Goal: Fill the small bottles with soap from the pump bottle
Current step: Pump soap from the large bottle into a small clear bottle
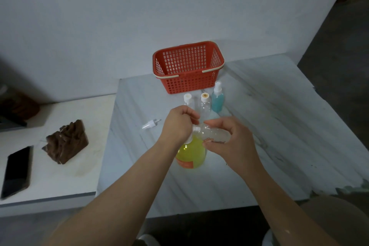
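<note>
Desk (259, 126): pale, streaked top that carries everything below.
Basket (189, 84): red, at the back edge of the desk by the wall.
Pump bottle (191, 154): yellow soap, upright near the front middle, partly under both grips.
Left grip (178, 124): fingers curled down over the pump head.
Right grip (229, 142): fingers and thumb wrapped round a small bottle (214, 135), which is clear and lies nearly level with its mouth at the pump's spout.
Blue bottle (217, 100): sprayer on, upright just in front of the basket.
Clear bottles (188, 102) (205, 106): two, capped, upright, in a row beside the blue bottle.
Sprayer head (150, 124): loose, lying on the desk beyond the left grip.
</note>
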Demonstrator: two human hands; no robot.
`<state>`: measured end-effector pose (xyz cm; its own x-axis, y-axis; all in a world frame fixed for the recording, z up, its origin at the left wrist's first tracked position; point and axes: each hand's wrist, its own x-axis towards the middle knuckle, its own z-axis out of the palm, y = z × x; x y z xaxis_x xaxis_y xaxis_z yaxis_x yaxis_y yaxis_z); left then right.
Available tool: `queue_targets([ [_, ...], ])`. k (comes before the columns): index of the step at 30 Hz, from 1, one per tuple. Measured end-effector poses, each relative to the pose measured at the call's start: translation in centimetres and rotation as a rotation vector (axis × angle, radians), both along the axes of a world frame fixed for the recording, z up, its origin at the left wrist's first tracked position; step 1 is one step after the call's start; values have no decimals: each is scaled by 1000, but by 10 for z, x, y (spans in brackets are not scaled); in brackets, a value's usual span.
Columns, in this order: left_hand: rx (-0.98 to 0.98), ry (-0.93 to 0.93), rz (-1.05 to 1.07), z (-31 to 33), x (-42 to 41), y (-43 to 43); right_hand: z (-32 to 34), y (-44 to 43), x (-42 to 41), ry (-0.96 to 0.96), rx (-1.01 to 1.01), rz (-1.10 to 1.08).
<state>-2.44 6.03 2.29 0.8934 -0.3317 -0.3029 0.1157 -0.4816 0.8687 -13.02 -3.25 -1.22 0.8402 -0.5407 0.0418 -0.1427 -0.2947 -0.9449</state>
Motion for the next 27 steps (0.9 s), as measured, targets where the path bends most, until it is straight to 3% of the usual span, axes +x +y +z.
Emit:
queue_targets([
  [27, -44, 16, 21, 9, 0, 4, 9, 4, -2, 1, -17, -16],
])
